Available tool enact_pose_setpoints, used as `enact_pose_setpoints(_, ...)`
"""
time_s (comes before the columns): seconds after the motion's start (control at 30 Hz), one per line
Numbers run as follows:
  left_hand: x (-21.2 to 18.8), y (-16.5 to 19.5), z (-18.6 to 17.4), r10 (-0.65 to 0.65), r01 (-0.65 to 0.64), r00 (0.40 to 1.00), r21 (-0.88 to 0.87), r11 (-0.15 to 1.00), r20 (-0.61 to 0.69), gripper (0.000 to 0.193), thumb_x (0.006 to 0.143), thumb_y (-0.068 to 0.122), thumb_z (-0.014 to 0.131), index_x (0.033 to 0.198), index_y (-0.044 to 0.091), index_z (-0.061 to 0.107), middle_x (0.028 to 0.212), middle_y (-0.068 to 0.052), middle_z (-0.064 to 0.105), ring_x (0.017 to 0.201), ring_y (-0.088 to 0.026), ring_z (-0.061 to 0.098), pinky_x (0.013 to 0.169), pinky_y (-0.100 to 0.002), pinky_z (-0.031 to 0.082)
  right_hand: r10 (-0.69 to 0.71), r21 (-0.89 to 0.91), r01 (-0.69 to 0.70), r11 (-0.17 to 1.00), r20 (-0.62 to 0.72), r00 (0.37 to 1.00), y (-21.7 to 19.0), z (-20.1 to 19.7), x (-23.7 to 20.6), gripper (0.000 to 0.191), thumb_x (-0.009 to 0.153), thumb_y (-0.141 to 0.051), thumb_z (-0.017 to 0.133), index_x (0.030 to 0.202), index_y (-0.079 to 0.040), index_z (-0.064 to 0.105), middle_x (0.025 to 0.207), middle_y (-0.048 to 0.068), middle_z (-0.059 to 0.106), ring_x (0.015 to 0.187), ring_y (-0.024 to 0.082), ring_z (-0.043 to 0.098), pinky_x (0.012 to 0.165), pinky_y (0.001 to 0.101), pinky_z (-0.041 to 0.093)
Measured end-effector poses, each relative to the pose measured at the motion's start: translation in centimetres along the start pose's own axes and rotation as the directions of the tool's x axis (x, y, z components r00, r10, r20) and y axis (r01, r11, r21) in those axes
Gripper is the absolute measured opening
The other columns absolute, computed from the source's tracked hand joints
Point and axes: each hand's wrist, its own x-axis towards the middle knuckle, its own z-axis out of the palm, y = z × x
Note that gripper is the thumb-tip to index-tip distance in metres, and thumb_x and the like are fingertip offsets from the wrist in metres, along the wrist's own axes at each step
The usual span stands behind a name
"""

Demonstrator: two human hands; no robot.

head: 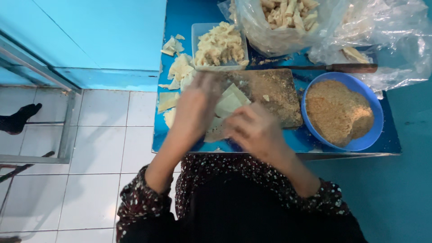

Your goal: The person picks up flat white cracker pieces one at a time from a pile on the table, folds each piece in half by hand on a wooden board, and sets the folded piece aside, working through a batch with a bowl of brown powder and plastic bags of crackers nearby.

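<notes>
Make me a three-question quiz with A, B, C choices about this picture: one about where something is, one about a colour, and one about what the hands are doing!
1. Where is the knife?
A. On the floor
B. Behind the blue bowl, near the plastic bags
C. In the clear tub

2. What colour is the table?
A. Blue
B. Red
C. White

3. What are the left hand and right hand doing?
A. Resting in the lap
B. Gripping the knife
C. Handling pale thin sheets at the wooden board

Answers:
1. B, its brown handle lies just past the bowl of crumbs.
2. A, the top shows bright blue all round the board.
3. C, both hands, blurred, meet at the pale pieces.
</notes>
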Motion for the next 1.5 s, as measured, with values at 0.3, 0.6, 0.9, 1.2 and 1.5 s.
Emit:
enact_pose_setpoints(0.3,-4.0,0.8,-5.2,-0.234,0.201,0.968,-0.283,0.938,-0.089,0.017,0.096,0.008,0.074,0.112,0.003,0.07,0.103,-0.01,0.072,0.08,-0.017,0.07,0.071,-0.029,0.058,0.369,0.421,-0.414,0.807,0.187,0.91,2.7,1.5,-2.0,0.008,0.091,-0.013,0.076,0.098,-0.009,0.075,0.096,0.002,0.074,0.082,0.015,0.072,0.069,0.0284,0.059)
enact_pose_setpoints(0.6,-5.2,1.3,1.2,-0.269,0.404,0.905,-0.863,0.304,0.329,0.047,0.093,0.002,0.071,0.137,-0.002,0.056,0.102,-0.009,0.071,0.091,-0.013,0.069,0.08,-0.026,0.057,0.497,0.837,-0.38,-0.394,0.542,0.678,4.6,1.7,-3.2,0.027,0.101,-0.015,0.062,0.123,0.001,0.064,0.105,0.016,0.074,0.087,0.022,0.074,0.075,0.0335,0.061)
enact_pose_setpoints(0.9,-4.8,0.9,-0.4,-0.385,0.269,0.923,-0.675,0.687,-0.024,0.026,0.098,0.002,0.069,0.123,-0.002,0.067,0.106,-0.008,0.072,0.096,-0.013,0.07,0.087,-0.029,0.061,0.641,0.729,-0.462,0.506,0.041,0.767,4.8,0.8,-2.3,0.02,0.102,-0.014,0.07,0.117,-0.001,0.075,0.105,0.015,0.078,0.089,0.022,0.074,0.081,0.0333,0.061)
enact_pose_setpoints(1.2,-5.7,1.3,1.0,-0.012,-0.026,0.98,-0.183,0.983,-0.2,0.024,0.092,-0.006,0.065,0.116,-0.002,0.067,0.12,-0.018,0.068,0.113,-0.037,0.067,0.097,-0.041,0.054,0.138,-0.213,-0.109,0.971,0.123,0.983,0.3,1.0,-0.8,0.032,0.084,-0.02,0.077,0.113,-0.007,0.076,0.118,0.011,0.072,0.107,0.027,0.066,0.083,0.0399,0.056)
enact_pose_setpoints(1.5,-6.0,1.4,5.2,0.214,-0.19,0.974,0.254,0.948,-0.071,0.032,0.095,0.018,0.067,0.118,-0.004,0.068,0.127,-0.018,0.065,0.126,-0.033,0.059,0.113,-0.056,0.039,0.231,-0.216,-0.182,0.959,0.23,0.946,7.1,-2.0,6.9,0.034,0.099,-0.025,0.069,0.132,-0.022,0.072,0.117,0.01,0.06,0.109,0.027,0.056,0.088,0.0404,0.05)
